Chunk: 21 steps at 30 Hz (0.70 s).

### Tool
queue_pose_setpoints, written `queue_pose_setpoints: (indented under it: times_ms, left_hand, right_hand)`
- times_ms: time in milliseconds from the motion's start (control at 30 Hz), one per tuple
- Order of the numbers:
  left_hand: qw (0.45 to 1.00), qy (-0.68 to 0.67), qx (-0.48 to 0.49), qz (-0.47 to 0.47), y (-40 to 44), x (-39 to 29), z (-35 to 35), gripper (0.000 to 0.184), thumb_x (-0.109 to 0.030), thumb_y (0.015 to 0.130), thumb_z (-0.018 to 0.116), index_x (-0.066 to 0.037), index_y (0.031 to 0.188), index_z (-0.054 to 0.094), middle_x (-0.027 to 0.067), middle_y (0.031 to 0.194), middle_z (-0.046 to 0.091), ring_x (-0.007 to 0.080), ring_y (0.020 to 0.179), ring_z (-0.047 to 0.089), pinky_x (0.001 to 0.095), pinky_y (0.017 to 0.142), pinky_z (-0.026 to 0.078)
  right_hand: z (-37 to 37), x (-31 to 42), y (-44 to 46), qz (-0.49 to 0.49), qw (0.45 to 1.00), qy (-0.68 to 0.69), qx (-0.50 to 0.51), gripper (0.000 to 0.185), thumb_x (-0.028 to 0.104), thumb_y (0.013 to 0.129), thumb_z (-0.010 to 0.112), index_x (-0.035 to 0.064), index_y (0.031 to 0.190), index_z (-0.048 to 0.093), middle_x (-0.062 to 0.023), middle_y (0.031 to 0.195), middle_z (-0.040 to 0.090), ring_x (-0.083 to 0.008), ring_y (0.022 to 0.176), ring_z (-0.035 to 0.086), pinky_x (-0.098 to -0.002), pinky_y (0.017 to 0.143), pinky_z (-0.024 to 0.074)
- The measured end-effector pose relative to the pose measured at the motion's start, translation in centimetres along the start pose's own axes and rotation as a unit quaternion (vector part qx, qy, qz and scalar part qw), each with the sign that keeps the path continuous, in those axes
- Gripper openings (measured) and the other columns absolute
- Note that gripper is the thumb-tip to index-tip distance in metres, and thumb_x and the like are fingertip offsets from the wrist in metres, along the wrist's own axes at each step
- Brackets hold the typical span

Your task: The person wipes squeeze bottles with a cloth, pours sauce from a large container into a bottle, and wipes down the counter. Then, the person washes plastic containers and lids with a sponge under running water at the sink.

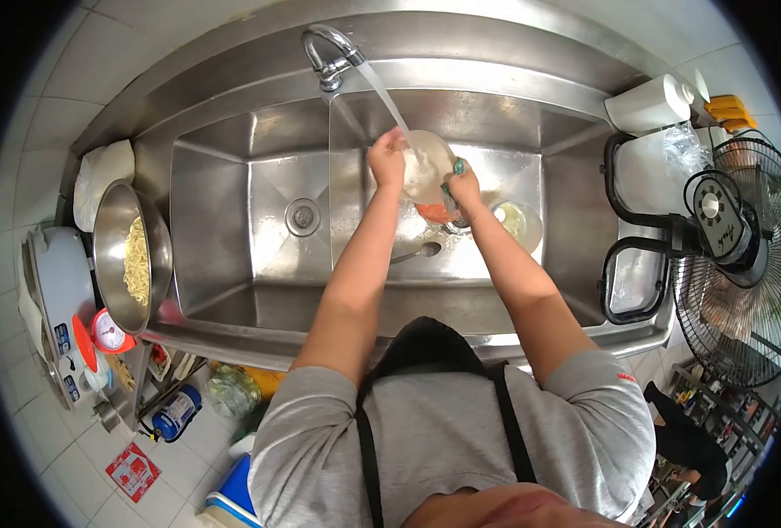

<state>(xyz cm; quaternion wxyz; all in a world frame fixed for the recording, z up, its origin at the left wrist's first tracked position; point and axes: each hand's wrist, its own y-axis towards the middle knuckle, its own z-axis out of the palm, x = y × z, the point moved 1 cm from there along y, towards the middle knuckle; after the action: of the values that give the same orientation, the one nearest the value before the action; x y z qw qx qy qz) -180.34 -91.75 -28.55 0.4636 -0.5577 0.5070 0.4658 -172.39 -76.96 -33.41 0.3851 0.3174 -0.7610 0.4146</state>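
Note:
Water from the faucet (pixel 331 58) runs onto a whitish bowl (pixel 426 167), tilted above the right-hand sink basin. My left hand (pixel 388 161) grips the bowl's left rim. At its right edge is my right hand (pixel 464 187), closed around a green scouring pad (pixel 457 167) that shows between the fingers. An orange-red item (pixel 434 213) lies partly hidden below the bowl. Close by on the basin floor are a metal spoon (pixel 427 250) and a pale, see-through bowl (pixel 518 225).
To the left stand a steel bowl (pixel 163 242) with noodles and a red scale (pixel 109 332). A black fan (pixel 729 246) and a white bottle (pixel 650 104) are at the right. The left basin (pixel 276 185) has a drain. A person in dark clothes (pixel 692 453) is behind, lower right.

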Motion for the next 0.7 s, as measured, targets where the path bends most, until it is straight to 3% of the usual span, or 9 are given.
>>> queue_pose_setpoints:
  times_ms: [67,100,233,300,333,400,433,600,700]
  left_hand:
    - [0.989,-0.101,-0.102,0.027,-0.4,1.5,-0.8,0.019,0.0,0.079,0.059,0.0,0.097,0.065,0.0092,0.093,0.066,0.0144,0.082,0.061,0.0258,0.075,0.047]
    - [0.987,-0.087,-0.134,0.006,-1.1,2.2,-1.3,0.018,-0.001,0.081,0.059,0.0,0.098,0.065,0.007,0.094,0.066,0.0147,0.083,0.06,0.0257,0.076,0.047]
    - [0.947,-0.173,-0.239,-0.127,-3.7,9.1,-0.1,0.019,0.001,0.079,0.061,0.0,0.098,0.064,0.0062,0.094,0.065,0.0153,0.084,0.059,0.0254,0.079,0.046]
    - [0.93,-0.168,-0.138,-0.297,-5.3,9.5,1.0,0.019,-0.004,0.079,0.061,0.0,0.098,0.065,0.006,0.094,0.065,0.0159,0.087,0.059,0.0271,0.081,0.046]
    - [0.919,-0.176,-0.094,-0.339,-5.9,9.6,1.6,0.019,-0.004,0.08,0.061,0.0,0.098,0.065,0.006,0.094,0.065,0.0159,0.087,0.059,0.0272,0.081,0.046]
    - [0.902,-0.206,-0.038,-0.377,-6.3,9.7,2.4,0.019,-0.005,0.08,0.061,0.0,0.098,0.065,0.0059,0.094,0.065,0.0159,0.087,0.059,0.0273,0.081,0.046]
    - [0.895,-0.218,-0.015,-0.388,-6.1,9.8,2.7,0.019,-0.005,0.08,0.061,0.0,0.098,0.065,0.0059,0.094,0.065,0.016,0.087,0.059,0.0273,0.081,0.046]
    - [0.885,-0.258,0.061,-0.382,-4.5,8.3,2.9,0.02,-0.007,0.08,0.061,-0.001,0.098,0.065,0.0058,0.094,0.065,0.0161,0.088,0.059,0.0275,0.081,0.045]
    - [0.898,-0.264,0.084,-0.342,-3.5,6.5,2.0,0.02,-0.008,0.08,0.061,-0.002,0.098,0.065,0.0057,0.094,0.065,0.0161,0.088,0.059,0.0277,0.081,0.045]
  right_hand:
    - [-1.0,3.9,0.2,-0.103,0.991,-0.071,-0.037,0.04,0.008,0.068,0.057,0.0085,0.109,0.059,-0.0152,0.097,0.061,-0.0268,0.086,0.062,-0.035,0.076,0.0478]
    - [-1.2,7.0,-0.6,-0.21,0.958,-0.179,-0.085,0.041,0.006,0.067,0.057,0.0145,0.107,0.061,-0.0146,0.1,0.06,-0.028,0.082,0.063,-0.0369,0.072,0.0497]
    - [0.3,15.2,-3.4,-0.28,0.883,-0.374,-0.035,0.037,0.005,0.069,0.057,0.0107,0.105,0.062,-0.0156,0.103,0.058,-0.0308,0.079,0.062,-0.0371,0.067,0.0514]
    - [1.5,17.3,-5.1,-0.284,0.817,-0.494,0.083,0.027,0.009,0.076,0.052,0.0039,0.101,0.063,-0.018,0.104,0.057,-0.0329,0.085,0.062,-0.0415,0.068,0.0522]
    - [2.5,17.4,-6.0,-0.282,0.818,-0.495,0.08,0.027,0.009,0.076,0.052,0.0039,0.101,0.063,-0.018,0.104,0.057,-0.0329,0.085,0.062,-0.0415,0.068,0.0522]
    - [4.3,17.0,-7.6,-0.313,0.716,-0.624,0.007,0.026,0.01,0.079,0.049,-0.0036,0.096,0.063,-0.0211,0.099,0.056,-0.0379,0.081,0.062,-0.0471,0.056,0.052]
    - [4.7,16.9,-8.2,-0.312,0.715,-0.626,0.005,0.026,0.01,0.079,0.049,-0.0036,0.096,0.063,-0.0211,0.099,0.056,-0.0379,0.081,0.062,-0.0471,0.056,0.052]
    - [4.5,18.6,-11.2,-0.36,0.553,-0.751,-0.025,0.031,0.016,0.076,0.051,-0.0057,0.094,0.062,-0.0234,0.091,0.053,-0.0365,0.07,0.059,-0.0472,0.051,0.0506]
    - [4.4,19.1,-12.0,-0.366,0.537,-0.759,-0.042,0.031,0.017,0.076,0.052,-0.0056,0.095,0.063,-0.0225,0.092,0.053,-0.0356,0.07,0.058,-0.0474,0.052,0.0502]
